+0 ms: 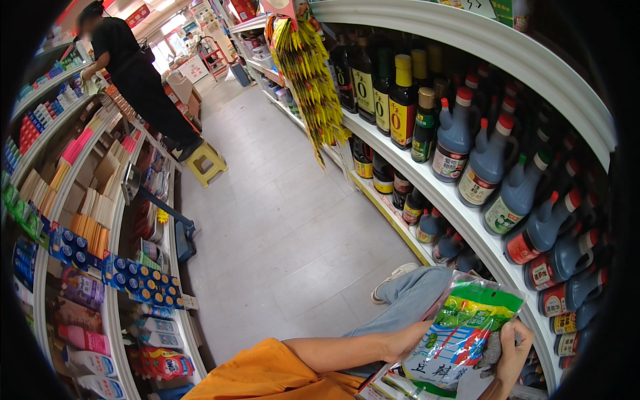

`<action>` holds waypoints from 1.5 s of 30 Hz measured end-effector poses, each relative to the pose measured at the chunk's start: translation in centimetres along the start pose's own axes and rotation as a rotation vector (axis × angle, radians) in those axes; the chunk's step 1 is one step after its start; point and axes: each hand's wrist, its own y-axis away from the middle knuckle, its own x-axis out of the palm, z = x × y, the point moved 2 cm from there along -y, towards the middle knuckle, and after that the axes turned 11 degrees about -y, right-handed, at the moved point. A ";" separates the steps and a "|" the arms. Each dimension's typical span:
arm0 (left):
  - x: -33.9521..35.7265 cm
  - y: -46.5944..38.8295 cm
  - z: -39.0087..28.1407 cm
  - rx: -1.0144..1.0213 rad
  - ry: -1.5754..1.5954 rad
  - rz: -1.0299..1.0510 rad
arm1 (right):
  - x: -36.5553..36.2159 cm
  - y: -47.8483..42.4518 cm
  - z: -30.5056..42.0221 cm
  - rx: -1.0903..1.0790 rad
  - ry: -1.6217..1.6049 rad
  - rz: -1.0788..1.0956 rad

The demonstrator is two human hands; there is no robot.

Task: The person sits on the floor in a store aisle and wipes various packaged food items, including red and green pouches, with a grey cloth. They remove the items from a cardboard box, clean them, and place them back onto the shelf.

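Observation:
My right hand (512,350) grips a clear plastic packet of soybean paste (445,335), green, yellow, blue and white, by its right edge. A crumpled grey cloth (492,352) is pinched between that hand and the packet. From the left, my left hand (407,340) reaches to the packet, its fingers mostly hidden behind it. Further packaged goods (385,385) lie under the packet, at the lower edge of the view. The packet is held above my lap, beside the shelf of bottles.
At right, white shelves (465,192) hold sauce and vinegar bottles (492,160), with yellow sachets (310,85) hanging at their end. Stocked shelves line the left side. Another person (135,65) stands on a yellow plastic stool (206,162) further up the aisle. A blue-framed platform scale (185,235) stands at left.

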 end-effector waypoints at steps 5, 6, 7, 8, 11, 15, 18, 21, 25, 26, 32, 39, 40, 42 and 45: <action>-0.9 0.0 0.4 0.021 0.034 0.038 | -2.2 -1.5 -0.8 0.155 -0.057 0.232; -0.3 0.2 -0.1 0.001 0.002 -0.019 | -1.6 -1.2 -0.4 0.134 -0.067 0.089; 0.2 0.3 -0.6 -0.020 -0.030 -0.076 | 0.0 -0.7 0.3 0.113 -0.077 -0.054; 0.5 0.3 -1.0 -0.012 -0.055 -0.112 | 0.6 -0.5 0.7 0.092 -0.086 -0.198; 0.7 0.8 -1.2 -0.014 -0.050 -0.207 | 0.4 -1.3 1.5 0.094 -0.056 0.218; 0.1 0.5 -0.7 -0.009 0.005 -0.150 | 1.6 -0.7 3.0 0.057 0.036 0.228; -0.2 0.3 -0.6 -0.028 0.003 -0.107 | 1.7 -0.4 3.5 0.127 -0.032 0.248; -0.1 0.1 -0.5 -0.024 -0.022 -0.070 | 1.8 -0.2 3.3 0.117 -0.053 0.251; 0.0 0.2 -0.5 -0.034 -0.039 -0.080 | 1.6 -0.1 3.1 0.133 -0.064 0.287; 0.0 0.2 -0.5 -0.033 -0.053 -0.085 | 1.6 0.0 3.2 0.138 -0.065 0.314; -0.1 0.7 -0.5 -0.013 -0.064 -0.119 | 2.2 0.4 2.9 0.097 -0.070 0.255; -1.6 0.4 0.4 -0.047 0.117 -0.073 | 4.4 -0.7 5.4 -0.026 0.056 0.353; -2.2 0.2 0.7 -0.035 0.196 0.000 | 4.6 -0.8 5.5 -0.014 0.039 0.365; -2.5 0.6 0.8 0.013 0.336 0.023 | 4.7 -0.9 5.3 0.024 0.022 0.366; -2.2 1.0 -0.2 0.026 0.299 -0.136 | 4.0 -0.6 5.3 0.110 -0.011 0.368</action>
